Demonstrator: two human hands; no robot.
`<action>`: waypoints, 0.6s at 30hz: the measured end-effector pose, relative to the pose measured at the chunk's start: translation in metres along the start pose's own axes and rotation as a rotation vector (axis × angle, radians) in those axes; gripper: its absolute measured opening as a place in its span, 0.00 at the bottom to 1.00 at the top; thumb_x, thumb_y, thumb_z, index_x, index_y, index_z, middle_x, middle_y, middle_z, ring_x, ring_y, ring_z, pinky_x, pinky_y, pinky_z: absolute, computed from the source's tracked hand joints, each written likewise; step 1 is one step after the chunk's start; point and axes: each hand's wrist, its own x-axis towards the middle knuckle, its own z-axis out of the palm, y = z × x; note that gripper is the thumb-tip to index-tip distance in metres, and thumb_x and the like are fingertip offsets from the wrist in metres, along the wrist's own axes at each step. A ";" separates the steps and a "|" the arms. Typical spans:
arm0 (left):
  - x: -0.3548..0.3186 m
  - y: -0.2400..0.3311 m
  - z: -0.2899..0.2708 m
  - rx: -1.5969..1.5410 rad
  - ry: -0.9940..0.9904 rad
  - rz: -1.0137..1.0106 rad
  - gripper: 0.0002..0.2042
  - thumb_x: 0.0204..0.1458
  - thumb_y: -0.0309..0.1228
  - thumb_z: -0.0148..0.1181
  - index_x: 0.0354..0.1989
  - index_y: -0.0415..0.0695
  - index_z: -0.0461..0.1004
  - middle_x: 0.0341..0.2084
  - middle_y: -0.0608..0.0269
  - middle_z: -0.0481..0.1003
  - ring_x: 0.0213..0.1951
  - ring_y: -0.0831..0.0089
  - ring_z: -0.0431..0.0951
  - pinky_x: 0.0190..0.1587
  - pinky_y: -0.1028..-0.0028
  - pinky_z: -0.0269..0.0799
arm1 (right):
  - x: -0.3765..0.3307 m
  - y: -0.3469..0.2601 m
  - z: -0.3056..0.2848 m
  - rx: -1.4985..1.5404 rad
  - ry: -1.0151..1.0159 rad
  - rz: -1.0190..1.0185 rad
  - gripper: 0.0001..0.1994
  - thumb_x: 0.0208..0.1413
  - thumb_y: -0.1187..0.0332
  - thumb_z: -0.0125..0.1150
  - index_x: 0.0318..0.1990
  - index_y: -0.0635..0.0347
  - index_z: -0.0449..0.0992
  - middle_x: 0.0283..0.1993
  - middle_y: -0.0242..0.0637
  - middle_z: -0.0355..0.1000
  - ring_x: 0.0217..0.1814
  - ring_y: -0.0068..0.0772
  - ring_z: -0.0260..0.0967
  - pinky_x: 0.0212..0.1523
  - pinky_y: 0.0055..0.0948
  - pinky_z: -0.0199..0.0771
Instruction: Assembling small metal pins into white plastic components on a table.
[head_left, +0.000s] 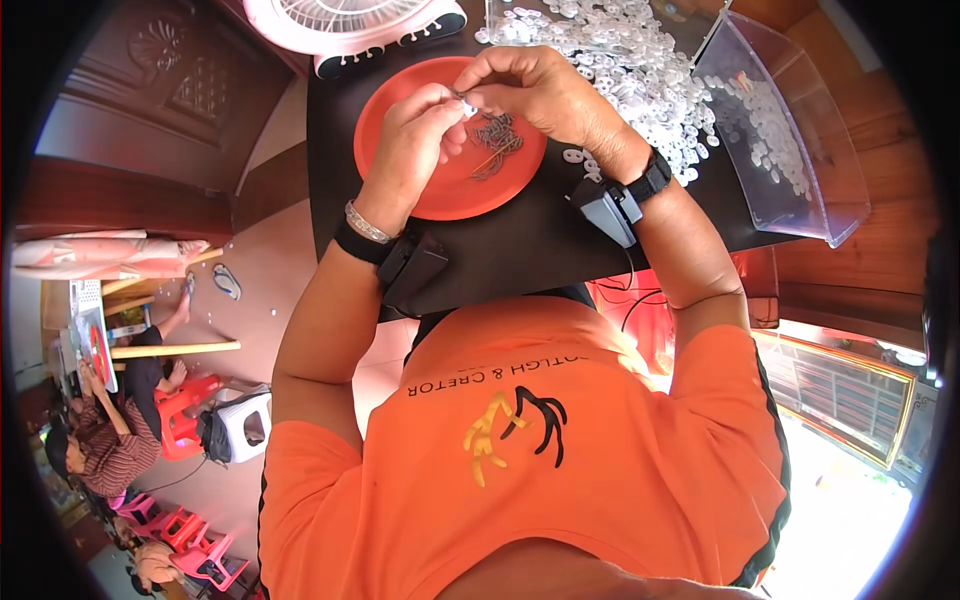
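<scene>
White small part, barely discernible, sits pinched between left hand and right hand grips above the orange plate

Tight workspace, hemmed on three sides.
Fan behind, white parts pile and clear bin right; bare black table nearside (open lane).
</scene>
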 end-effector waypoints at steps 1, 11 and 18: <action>0.000 -0.001 -0.001 0.016 -0.031 -0.001 0.10 0.55 0.34 0.47 0.33 0.42 0.72 0.22 0.68 0.70 0.25 0.81 0.69 0.27 0.83 0.60 | 0.001 0.001 0.003 0.004 -0.003 0.001 0.07 0.55 0.76 0.56 0.40 0.66 0.74 0.36 0.31 0.73 0.38 0.19 0.70 0.42 0.20 0.71; 0.001 0.005 -0.004 -0.060 -0.163 0.004 0.08 0.54 0.34 0.48 0.30 0.42 0.70 0.21 0.70 0.69 0.24 0.81 0.68 0.27 0.82 0.61 | 0.004 0.006 0.003 0.101 -0.024 0.021 0.05 0.55 0.73 0.57 0.37 0.64 0.74 0.33 0.30 0.73 0.35 0.18 0.70 0.38 0.20 0.71; -0.001 0.009 -0.010 -0.067 0.004 0.023 0.09 0.53 0.33 0.49 0.25 0.43 0.70 0.17 0.70 0.68 0.20 0.82 0.66 0.24 0.83 0.58 | 0.003 0.020 0.014 -0.694 0.123 -0.215 0.07 0.51 0.69 0.59 0.37 0.56 0.77 0.34 0.34 0.74 0.35 0.32 0.73 0.38 0.26 0.72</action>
